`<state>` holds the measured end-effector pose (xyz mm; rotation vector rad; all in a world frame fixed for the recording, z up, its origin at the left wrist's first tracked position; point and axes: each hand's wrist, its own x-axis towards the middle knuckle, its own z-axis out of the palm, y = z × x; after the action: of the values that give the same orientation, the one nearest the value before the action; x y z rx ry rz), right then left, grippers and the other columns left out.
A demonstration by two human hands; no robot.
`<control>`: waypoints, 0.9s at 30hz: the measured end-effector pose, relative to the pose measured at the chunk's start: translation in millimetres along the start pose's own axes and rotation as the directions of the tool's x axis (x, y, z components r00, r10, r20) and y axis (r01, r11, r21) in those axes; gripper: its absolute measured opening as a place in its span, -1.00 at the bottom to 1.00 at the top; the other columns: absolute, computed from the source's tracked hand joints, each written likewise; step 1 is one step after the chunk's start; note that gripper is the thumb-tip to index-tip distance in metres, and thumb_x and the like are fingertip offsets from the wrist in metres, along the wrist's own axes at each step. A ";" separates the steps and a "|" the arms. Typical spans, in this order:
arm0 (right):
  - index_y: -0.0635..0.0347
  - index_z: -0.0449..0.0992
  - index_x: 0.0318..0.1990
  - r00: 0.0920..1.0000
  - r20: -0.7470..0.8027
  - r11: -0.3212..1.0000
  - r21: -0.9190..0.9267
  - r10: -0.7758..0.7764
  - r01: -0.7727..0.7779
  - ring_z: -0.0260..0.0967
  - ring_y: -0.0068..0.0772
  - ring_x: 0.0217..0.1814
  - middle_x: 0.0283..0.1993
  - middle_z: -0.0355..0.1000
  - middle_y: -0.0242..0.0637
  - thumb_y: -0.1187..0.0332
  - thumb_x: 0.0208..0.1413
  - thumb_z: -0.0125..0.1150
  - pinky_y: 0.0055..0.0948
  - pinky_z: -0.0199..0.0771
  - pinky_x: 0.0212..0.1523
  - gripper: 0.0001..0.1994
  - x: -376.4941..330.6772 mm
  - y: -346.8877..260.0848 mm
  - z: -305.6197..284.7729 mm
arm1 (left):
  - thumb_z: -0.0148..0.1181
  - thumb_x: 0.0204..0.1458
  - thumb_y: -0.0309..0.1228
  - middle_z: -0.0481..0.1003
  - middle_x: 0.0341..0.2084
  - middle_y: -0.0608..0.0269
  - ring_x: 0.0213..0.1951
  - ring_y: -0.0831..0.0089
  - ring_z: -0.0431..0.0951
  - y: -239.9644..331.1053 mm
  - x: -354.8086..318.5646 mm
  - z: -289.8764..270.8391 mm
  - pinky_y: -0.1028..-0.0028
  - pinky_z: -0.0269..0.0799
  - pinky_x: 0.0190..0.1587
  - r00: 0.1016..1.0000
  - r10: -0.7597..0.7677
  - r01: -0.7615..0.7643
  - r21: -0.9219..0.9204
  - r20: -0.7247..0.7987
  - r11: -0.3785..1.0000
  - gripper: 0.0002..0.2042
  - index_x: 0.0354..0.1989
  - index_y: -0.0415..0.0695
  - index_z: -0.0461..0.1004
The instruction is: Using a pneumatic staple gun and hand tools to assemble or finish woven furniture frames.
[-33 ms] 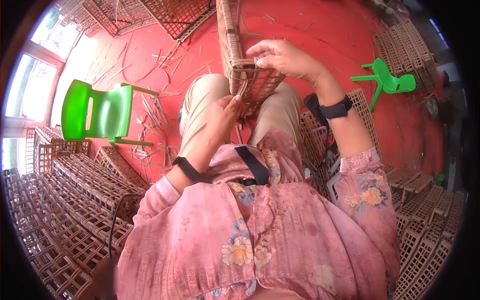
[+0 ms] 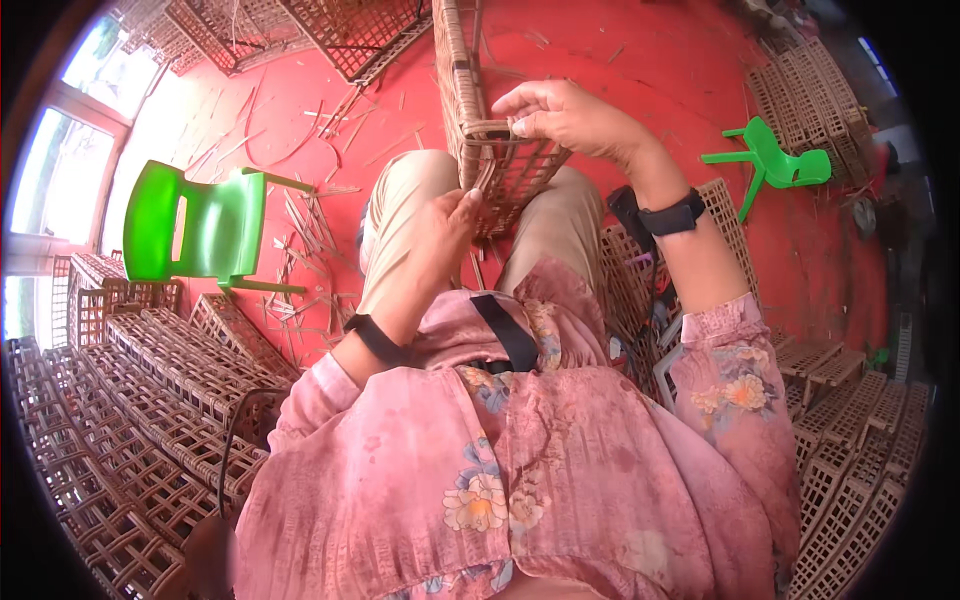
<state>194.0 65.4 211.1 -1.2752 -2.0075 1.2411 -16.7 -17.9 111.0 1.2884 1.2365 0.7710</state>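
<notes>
A woven cane lattice panel stands on edge over my knees, tilted away from me. My right hand grips its near corner, thumb and fingers pinched on the frame. My left hand is just below, fingers closed on a thin cane strip at the panel's lower edge. Both wrists wear dark bands. My pink flowered sleeves and beige trousers fill the lower middle of the head view.
A green plastic chair stands at my left, and a small green chair at the far right. Stacks of woven lattice panels lie at left, right and top. Loose cane strips litter the red floor.
</notes>
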 end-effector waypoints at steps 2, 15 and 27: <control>0.30 0.51 0.04 0.983 0.072 0.985 -0.013 0.170 -0.169 0.44 -0.51 -0.12 -0.16 0.52 -0.30 0.41 0.11 0.15 -0.51 0.44 -0.06 -0.67 2.6 -1.2 -5.8 | 0.05 0.24 -0.27 0.25 -0.70 0.42 -0.55 0.54 0.32 13.4 1.2 -0.4 0.48 0.25 -0.42 0.999 -0.037 0.039 0.057 -0.031 0.998 -0.72 -0.33 -0.26 0.52; 0.36 0.52 0.03 0.955 0.278 0.978 0.145 0.106 -0.151 0.42 -0.49 -0.07 -0.10 0.52 -0.27 0.39 0.01 0.16 -0.50 0.39 0.03 -0.60 11.4 -0.8 -16.1 | 0.04 0.21 -0.22 0.52 -0.57 -0.09 -0.42 -0.07 0.56 45.5 -2.5 24.9 0.08 0.41 -0.37 0.833 0.518 -0.334 0.570 -0.194 0.751 -0.71 -0.13 -0.18 0.54; 0.36 0.56 -0.04 0.964 0.257 0.980 0.161 0.072 -0.116 0.41 -0.48 -0.08 -0.14 0.51 -0.28 0.37 -0.03 0.19 -0.47 0.40 0.02 -0.62 13.0 2.5 -12.5 | 0.21 0.10 -0.39 0.45 -0.66 0.39 -0.61 0.60 0.41 34.2 19.8 30.6 0.52 0.33 -0.52 0.926 0.262 -0.334 -0.262 -0.273 0.905 -0.82 -0.35 -0.30 0.58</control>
<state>198.5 82.8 213.9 -1.1911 -1.9694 1.6578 24.1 -1.2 134.6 1.1674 1.0557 1.3160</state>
